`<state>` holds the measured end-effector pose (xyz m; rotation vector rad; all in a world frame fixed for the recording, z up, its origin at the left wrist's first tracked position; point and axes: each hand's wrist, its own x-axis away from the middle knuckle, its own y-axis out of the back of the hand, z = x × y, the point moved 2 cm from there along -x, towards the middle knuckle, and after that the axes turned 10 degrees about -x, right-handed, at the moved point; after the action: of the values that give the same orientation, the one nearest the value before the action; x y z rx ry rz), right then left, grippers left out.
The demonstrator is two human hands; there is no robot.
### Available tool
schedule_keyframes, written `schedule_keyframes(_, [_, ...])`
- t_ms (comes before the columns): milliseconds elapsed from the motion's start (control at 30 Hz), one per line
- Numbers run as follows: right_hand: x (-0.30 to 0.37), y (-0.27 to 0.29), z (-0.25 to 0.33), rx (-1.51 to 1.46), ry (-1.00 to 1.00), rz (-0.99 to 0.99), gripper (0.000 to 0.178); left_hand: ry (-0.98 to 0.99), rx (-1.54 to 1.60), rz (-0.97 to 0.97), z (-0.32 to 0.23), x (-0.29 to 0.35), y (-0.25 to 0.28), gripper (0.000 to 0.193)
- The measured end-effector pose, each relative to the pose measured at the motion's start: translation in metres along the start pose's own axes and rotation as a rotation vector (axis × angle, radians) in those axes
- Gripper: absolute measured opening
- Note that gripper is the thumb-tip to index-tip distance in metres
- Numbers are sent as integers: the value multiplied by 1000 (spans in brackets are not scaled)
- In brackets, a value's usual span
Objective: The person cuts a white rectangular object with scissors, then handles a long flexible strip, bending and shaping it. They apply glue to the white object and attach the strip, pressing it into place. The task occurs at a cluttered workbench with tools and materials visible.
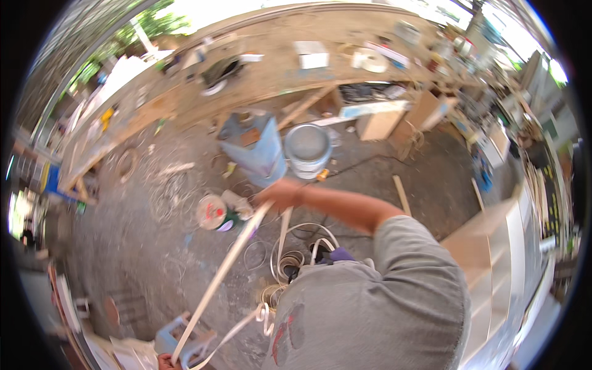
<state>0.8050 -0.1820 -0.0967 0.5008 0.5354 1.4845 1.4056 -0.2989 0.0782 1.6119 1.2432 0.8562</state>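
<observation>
Grey floor [142, 231] bearing, centrally, a blue bin [262, 157] left of a round bucket [307, 161]; far, a wooden worktop [271, 37] carrying a white box [313, 57] and, farther right, a pale roll [371, 60].

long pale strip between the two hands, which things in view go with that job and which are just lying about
Part of the job:
long pale strip, held by the left hand and the right hand
curled pale band beside it, probably

Lying about, it seems:
blue bin
grey bucket
tub with a red-marked lid
</observation>
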Motion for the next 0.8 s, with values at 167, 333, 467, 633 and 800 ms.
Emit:
schedule_keyframes(167, [15, 20, -73, 341, -392, -84, 29, 94, -103, -347, 42, 17, 61, 12])
schedule_keyframes(333, [-70, -95, 173, -260, 446, 5, 91, -301, -303, -126, -125, -12, -7, 10])
schedule_keyframes(467, [-83, -132, 254, -215, 254, 395, 59, -334, -266, 27, -168, -15, -51, 11])
schedule_keyframes(633, [-67, -93, 69, -173, 180, 33, 37, -73, 58, -89, -31, 28, 5, 16])
schedule_keyframes(800, [-6, -57, -129, 590, -350, 340, 53, 132, -185, -84, 0, 69, 45, 15])
